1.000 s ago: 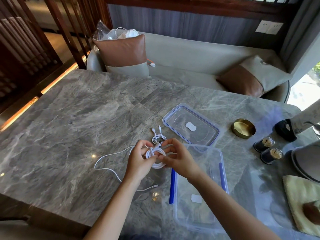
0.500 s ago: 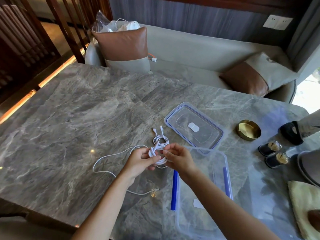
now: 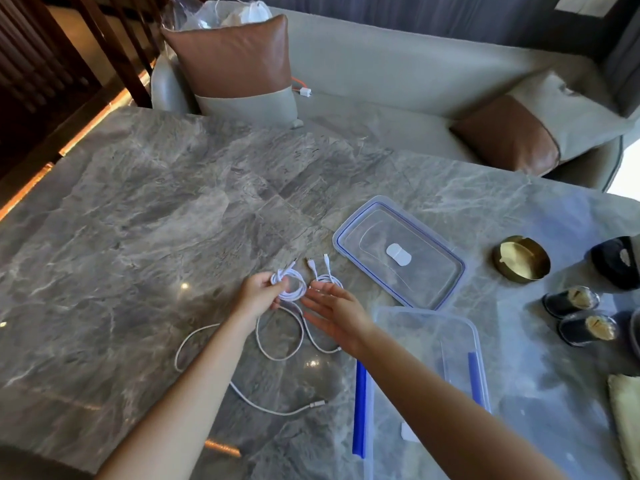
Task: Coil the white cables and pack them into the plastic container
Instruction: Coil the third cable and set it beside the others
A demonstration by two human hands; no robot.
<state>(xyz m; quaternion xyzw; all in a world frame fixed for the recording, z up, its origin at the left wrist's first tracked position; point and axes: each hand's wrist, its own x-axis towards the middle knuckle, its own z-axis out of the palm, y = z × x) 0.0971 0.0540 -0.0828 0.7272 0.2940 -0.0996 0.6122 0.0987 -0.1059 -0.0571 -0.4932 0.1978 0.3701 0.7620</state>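
My left hand pinches a partly coiled white cable just above the marble table. Its loose tail loops over the table and ends in a plug near the front. My right hand hovers open right beside the coil, fingers spread, holding nothing. A second small coiled white cable lies on the table just beyond my right hand. The clear plastic container with blue clips stands at the near right, partly behind my right forearm. Its lid lies flat behind it.
A brass ashtray and two small dark jars stand at the right, with a yellow cloth at the edge. A sofa with brown cushions lies beyond the table, with a bag of white cables behind the left cushion.
My right hand has let go of the coil and opened beside it. The left hand keeps the coil and has moved slightly left. More of the cable's tail lies on the table.
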